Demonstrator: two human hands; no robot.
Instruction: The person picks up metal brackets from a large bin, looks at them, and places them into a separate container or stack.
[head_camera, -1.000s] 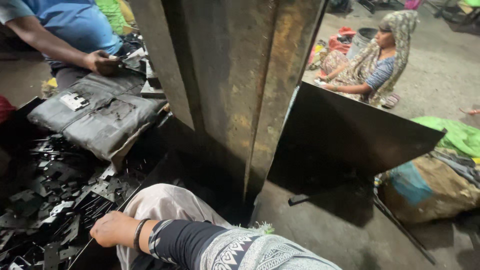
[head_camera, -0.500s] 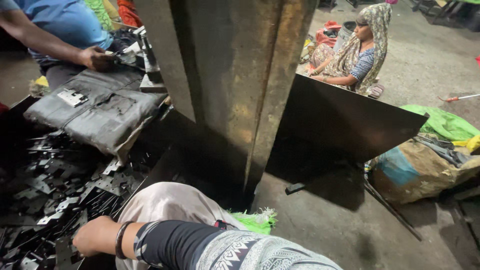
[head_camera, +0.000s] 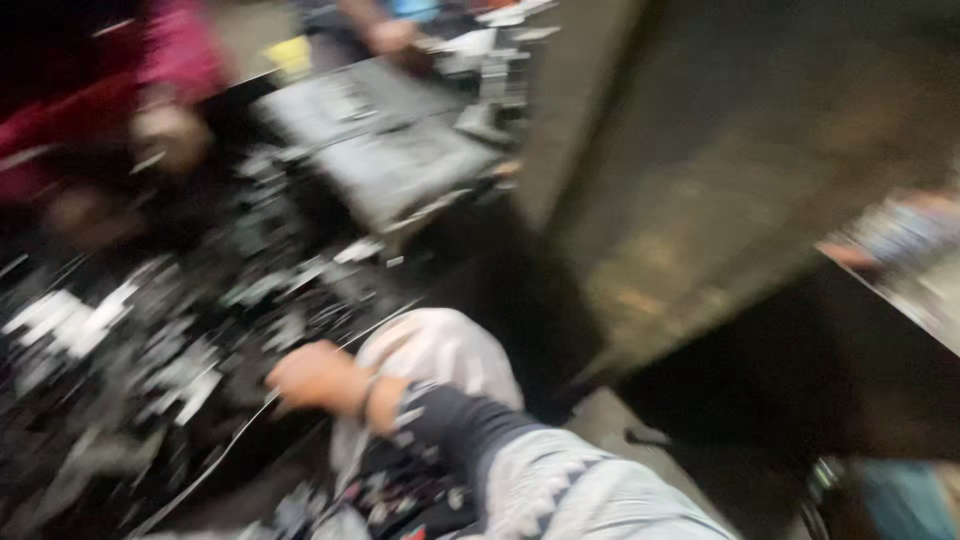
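Reaching with my left hand (head_camera: 318, 375) toward the heap of dark scrap parts (head_camera: 150, 350) beside my knee; frame badly blurred. Risk, as I judge it: sharp metal edges could cut bare fingers if I grab blind. Hand sits at the heap's near edge, just beside it. Cannot tell whether fingers are open or gripping anything. Right hand out of view.
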